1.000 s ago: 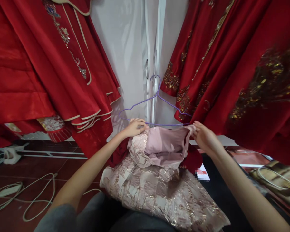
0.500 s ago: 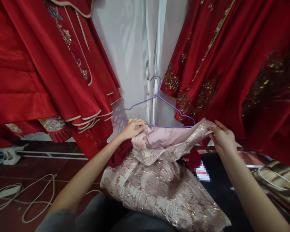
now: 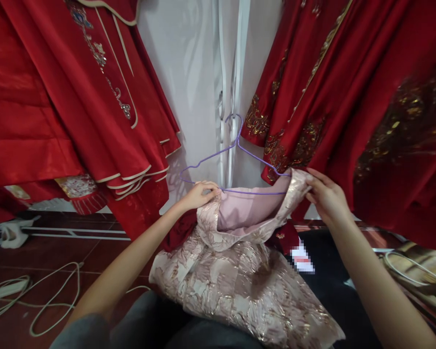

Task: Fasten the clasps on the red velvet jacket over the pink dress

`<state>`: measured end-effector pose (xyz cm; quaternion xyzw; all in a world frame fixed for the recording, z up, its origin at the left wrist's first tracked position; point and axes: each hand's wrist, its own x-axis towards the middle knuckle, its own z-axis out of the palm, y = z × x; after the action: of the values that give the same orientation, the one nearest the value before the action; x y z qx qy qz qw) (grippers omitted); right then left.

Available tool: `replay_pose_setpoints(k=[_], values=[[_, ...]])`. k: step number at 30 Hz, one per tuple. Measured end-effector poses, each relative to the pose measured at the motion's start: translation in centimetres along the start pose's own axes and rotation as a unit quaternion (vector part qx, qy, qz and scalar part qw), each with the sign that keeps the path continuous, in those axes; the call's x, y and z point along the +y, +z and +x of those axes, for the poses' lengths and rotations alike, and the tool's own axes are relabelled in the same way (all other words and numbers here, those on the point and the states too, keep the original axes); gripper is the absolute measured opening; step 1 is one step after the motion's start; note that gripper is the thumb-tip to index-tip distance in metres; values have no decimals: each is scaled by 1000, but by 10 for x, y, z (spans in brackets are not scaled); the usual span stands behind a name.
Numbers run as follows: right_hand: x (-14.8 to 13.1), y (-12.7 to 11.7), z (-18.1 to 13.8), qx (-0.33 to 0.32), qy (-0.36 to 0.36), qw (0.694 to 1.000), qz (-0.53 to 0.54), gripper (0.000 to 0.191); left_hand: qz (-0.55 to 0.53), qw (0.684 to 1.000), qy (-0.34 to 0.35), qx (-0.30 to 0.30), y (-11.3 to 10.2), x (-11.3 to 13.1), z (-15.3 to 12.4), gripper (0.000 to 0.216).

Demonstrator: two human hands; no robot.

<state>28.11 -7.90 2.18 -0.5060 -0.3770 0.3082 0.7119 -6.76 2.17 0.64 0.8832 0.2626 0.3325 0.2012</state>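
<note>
A pale pink brocade dress (image 3: 232, 276) with gold thread lies across my lap, its plain pink lining showing at the opening. My left hand (image 3: 200, 195) pinches the left edge of that opening, close to the lower bar of a purple wire hanger (image 3: 218, 154). On the other side, my right hand (image 3: 325, 194) grips the right edge of the dress, which is drawn up over the hanger's right end. The hanger's left end remains in sight beyond my left fingers, and its hook points up in front of the white door.
Red embroidered garments (image 3: 105, 106) hang on the left, and more red gowns (image 3: 305, 97) hang on the right. White cabinet doors (image 3: 189, 72) stand behind. White cable (image 3: 58, 303) loops over the tiled floor. A blurred white tag (image 3: 302, 257) lies right of the dress.
My right hand has moved slightly left and up, bringing the right edge of the dress over the hanger's right end. My left hand has barely moved.
</note>
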Motion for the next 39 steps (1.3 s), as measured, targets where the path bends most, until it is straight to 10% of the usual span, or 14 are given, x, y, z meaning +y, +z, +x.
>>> replay_pose_setpoints(k=[6, 10, 15, 21, 28, 39], values=[[-24, 42, 28, -142, -286, 887, -334, 36, -89, 995, -41, -16, 21, 4, 11, 39], [-13, 47, 47, -125, -306, 815, -477, 28, -71, 996, -59, -2, 29, 1, 13, 42], [10, 46, 54, -262, -205, 839, -432, 41, -83, 991, -90, 60, 17, -13, 11, 46], [17, 44, 58, -210, -231, 854, -416, 54, -156, 919, -183, 312, -28, -41, -2, 41], [12, 35, 60, -191, -246, 831, -461, 52, -182, 843, -238, 447, -49, -75, -31, 42], [2, 35, 58, -164, -260, 820, -482, 58, -250, 812, -374, 371, -47, -95, -41, 49]])
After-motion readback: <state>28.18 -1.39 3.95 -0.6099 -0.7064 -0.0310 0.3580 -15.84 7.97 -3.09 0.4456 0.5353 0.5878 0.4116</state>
